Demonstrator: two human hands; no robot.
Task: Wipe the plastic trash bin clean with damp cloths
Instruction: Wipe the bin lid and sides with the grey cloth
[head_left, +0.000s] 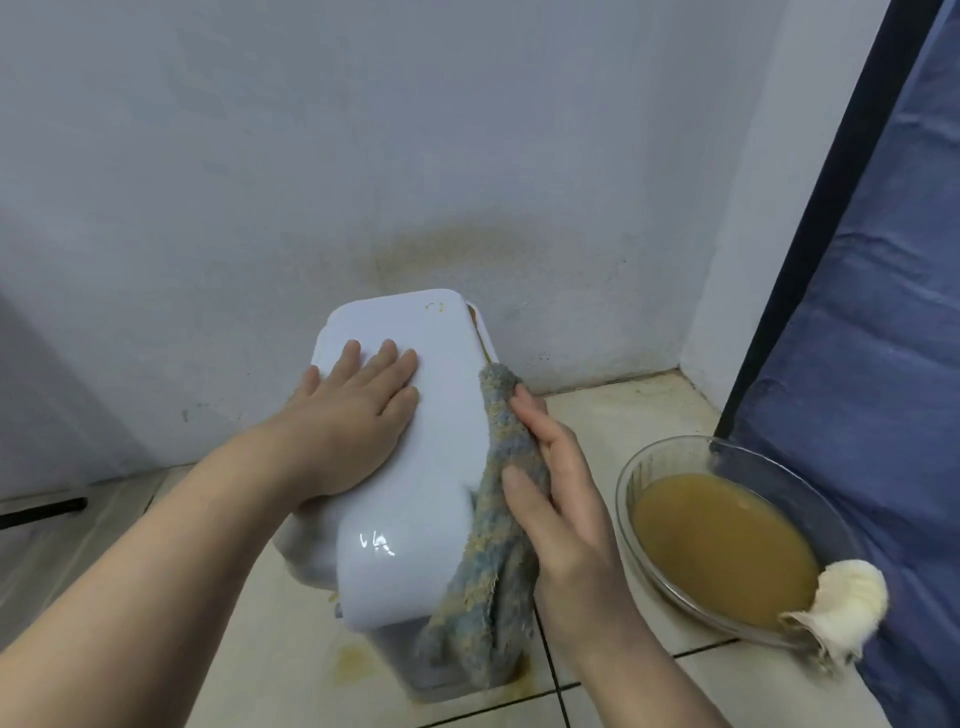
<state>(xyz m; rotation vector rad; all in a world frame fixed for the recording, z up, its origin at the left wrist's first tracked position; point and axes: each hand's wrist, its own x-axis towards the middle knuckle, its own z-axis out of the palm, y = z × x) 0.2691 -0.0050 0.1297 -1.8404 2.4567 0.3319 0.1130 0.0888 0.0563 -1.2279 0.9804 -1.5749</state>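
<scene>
A white plastic trash bin (441, 415) stands on the tiled floor against the wall, seen from above with its glossy lid up. My left hand (358, 410) lies flat on the lid, fingers spread. A stained blue-grey cloth (493, 535) hangs down the bin's right side. My right hand (561, 504) presses that cloth against the side with flat fingers. A small yellow smudge (435, 307) shows near the lid's far corner.
A glass bowl (649, 462) of murky brown water sits on the floor at the right, a white cloth (847, 608) draped on its near rim. A blue curtain (883, 364) hangs beyond it. The wall (467, 249) above the bin is stained yellow-brown. A yellowish stain (353, 660) marks the floor.
</scene>
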